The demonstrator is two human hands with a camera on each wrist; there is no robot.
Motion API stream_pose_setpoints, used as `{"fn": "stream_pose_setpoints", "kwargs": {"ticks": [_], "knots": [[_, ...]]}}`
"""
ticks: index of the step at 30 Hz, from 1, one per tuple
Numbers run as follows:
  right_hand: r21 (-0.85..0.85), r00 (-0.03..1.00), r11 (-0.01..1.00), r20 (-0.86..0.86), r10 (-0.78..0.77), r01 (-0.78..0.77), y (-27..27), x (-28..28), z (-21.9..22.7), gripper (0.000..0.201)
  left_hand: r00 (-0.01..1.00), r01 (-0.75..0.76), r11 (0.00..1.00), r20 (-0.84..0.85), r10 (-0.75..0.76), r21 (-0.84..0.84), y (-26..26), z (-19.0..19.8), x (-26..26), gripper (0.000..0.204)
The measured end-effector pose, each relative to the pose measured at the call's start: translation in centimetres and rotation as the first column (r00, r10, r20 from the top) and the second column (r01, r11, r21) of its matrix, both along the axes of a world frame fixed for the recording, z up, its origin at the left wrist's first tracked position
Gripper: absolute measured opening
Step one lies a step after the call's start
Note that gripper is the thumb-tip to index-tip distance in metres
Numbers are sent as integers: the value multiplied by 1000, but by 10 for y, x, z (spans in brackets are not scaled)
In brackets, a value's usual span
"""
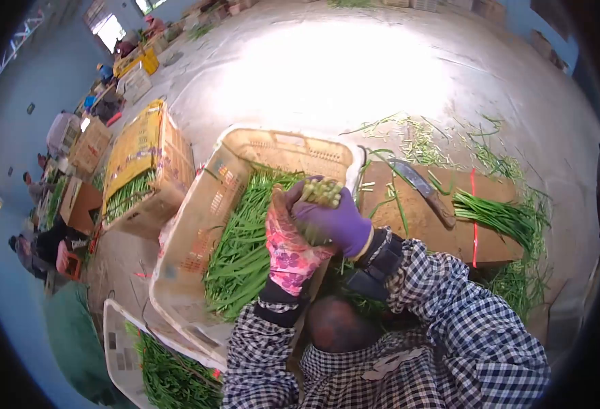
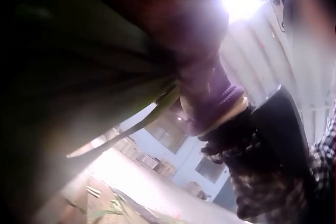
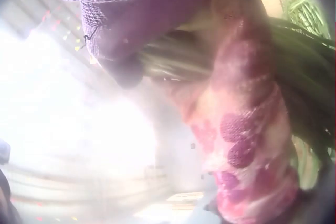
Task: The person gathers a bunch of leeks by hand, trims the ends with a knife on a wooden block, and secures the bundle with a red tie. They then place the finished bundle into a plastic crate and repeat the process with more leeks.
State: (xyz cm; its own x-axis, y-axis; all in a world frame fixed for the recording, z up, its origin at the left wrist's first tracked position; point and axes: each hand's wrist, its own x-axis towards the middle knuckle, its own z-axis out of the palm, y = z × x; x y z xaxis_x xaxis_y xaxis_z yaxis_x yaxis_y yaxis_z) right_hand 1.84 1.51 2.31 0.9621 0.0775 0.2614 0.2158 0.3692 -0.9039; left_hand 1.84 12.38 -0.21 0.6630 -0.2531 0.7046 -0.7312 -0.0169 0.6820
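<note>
Both hands hold one bunch of long green chive-like stalks, its pale ends (image 1: 324, 193) pointing up and away over the crate's right side. My left hand (image 1: 289, 238), in a pink flowered glove, grips the bunch from the left. On the other side, my right hand (image 1: 341, 221) in a purple glove has its fingers wrapped round it and looks blurred. In the right wrist view the stalks (image 3: 176, 58) run between the purple glove and the flowered one. Below the hands, more loose greens (image 1: 249, 238) lie in a cream plastic crate (image 1: 187, 235).
To the right, a brown board (image 1: 395, 215) carries a knife (image 1: 422, 187) and a bunch of greens (image 1: 494, 215) beside a red band (image 1: 473, 218). Trimmings (image 1: 426, 143) litter the floor. A packed crate (image 1: 153, 204) and a white crate (image 1: 119, 341) stand left; people sit farther back.
</note>
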Motion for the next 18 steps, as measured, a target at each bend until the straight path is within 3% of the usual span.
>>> {"fn": "stream_pose_setpoints", "kwargs": {"ticks": [1,2,4,6,8,9,10,11,12,14,16,17,18], "knots": [[132,996,990,-84,-43,54,-11,-3,0,19,995,-51,980,99,32,195,-2,7,3,116],[252,983,961,-173,-68,111,-23,-10,3,19,994,-35,980,109,14,195,-13,8,1,116],[262,966,945,-217,-138,194,-45,-20,0,19,984,179,963,-19,-179,199,-37,-1,4,124],[357,919,888,-365,-151,288,-67,-28,-13,17,973,229,953,-85,-216,198,-59,-16,2,119],[363,919,885,-362,-155,292,-89,-35,-33,20,901,292,928,-391,-187,230,-78,-36,1,113],[344,921,903,-370,-121,256,-102,-41,-37,23,818,290,914,-569,-82,285,-88,-51,4,106],[328,922,919,-379,-83,217,-114,-46,-44,26,811,304,908,-578,-87,290,-93,-43,-2,106],[268,944,957,-330,-17,111,-131,-47,-64,28,874,234,782,-477,91,577,-95,-32,-6,103],[273,940,955,-340,-16,115,-146,-51,-71,28,917,136,578,-323,234,805,-99,-26,-9,100],[543,924,840,-333,188,25,-175,-55,-81,27,903,193,519,-358,238,833,-113,-28,-7,91],[150,981,988,-187,55,-27,-204,-66,-94,32,931,170,309,-256,262,936,-128,-29,-9,83],[-239,978,949,14,-209,206,-215,-61,-128,35,916,189,304,-279,288,934,-137,-28,-10,78],[-533,887,709,292,-357,461,-223,-58,-147,39,914,201,296,-287,287,934,-140,-32,-8,78]]}}
